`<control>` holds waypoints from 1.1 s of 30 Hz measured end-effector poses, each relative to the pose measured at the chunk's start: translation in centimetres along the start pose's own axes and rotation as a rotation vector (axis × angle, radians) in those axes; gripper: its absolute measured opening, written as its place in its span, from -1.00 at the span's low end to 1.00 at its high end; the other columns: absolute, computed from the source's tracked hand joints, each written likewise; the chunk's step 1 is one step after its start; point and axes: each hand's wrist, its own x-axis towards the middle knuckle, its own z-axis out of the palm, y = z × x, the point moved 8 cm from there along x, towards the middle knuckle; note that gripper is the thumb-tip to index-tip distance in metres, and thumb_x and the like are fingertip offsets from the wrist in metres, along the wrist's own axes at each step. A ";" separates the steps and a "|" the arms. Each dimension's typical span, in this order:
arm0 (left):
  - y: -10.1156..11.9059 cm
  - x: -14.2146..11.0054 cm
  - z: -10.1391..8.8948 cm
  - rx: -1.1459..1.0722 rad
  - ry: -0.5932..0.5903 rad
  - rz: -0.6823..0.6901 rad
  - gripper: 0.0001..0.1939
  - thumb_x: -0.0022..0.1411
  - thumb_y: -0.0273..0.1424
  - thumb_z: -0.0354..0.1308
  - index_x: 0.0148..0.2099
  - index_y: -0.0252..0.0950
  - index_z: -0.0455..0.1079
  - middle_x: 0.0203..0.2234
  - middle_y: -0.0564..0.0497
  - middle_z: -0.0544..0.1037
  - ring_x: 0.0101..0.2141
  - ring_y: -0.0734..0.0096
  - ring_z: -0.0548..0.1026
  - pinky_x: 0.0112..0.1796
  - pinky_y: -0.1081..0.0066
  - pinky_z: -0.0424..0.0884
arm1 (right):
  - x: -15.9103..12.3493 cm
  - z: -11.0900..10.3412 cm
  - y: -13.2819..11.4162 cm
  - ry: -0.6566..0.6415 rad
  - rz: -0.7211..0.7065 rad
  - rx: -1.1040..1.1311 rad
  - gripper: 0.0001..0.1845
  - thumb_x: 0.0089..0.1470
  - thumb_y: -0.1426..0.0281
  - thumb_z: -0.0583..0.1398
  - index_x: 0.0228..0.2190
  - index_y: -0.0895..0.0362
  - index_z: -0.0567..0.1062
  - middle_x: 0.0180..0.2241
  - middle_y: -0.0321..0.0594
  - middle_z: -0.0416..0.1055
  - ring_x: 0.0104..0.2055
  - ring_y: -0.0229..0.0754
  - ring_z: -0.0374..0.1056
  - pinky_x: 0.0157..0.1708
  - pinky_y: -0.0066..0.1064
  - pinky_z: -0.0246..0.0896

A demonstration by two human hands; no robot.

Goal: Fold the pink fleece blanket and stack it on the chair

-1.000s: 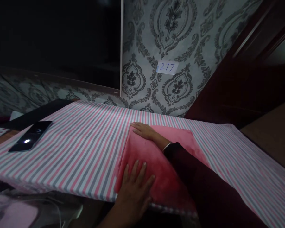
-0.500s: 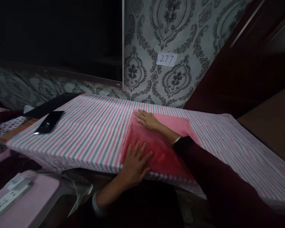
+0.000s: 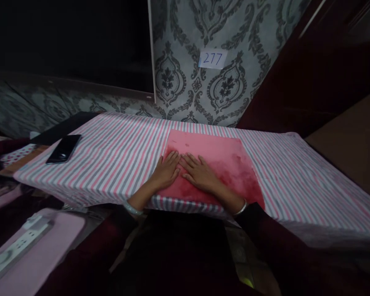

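Observation:
A pink cloth [image 3: 222, 158] lies flat on a board covered in pink, grey and white stripes [image 3: 117, 152]. My left hand [image 3: 166, 170] rests palm down on the cloth's left edge, fingers stretched out. My right hand [image 3: 199, 173] lies flat beside it on the cloth, fingers spread, the two hands almost touching. Both wrists wear bangles and dark red sleeves.
A black phone [image 3: 63, 149] lies on the board's far left, beside a dark flat object [image 3: 61, 128]. A paper label reading 277 [image 3: 212, 58] is stuck on the patterned wall. A white power strip [image 3: 17, 246] sits on a pink surface at lower left.
My right hand slid back from the cloth's far corner to its near part beside my left hand. The camera tilted down and back.

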 end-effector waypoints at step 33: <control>15.2 23.6 4.9 -0.018 -0.363 0.446 -0.28 0.45 0.05 -0.24 0.52 -0.07 -0.13 0.49 -0.07 -0.16 0.46 0.10 -0.18 0.33 -0.23 -0.23 | -12.8 -1.2 6.9 0.289 0.454 0.046 -0.35 0.32 0.10 0.13 0.37 -0.19 0.16 0.44 -0.23 0.02 0.48 0.24 -0.15 0.36 0.35 -0.29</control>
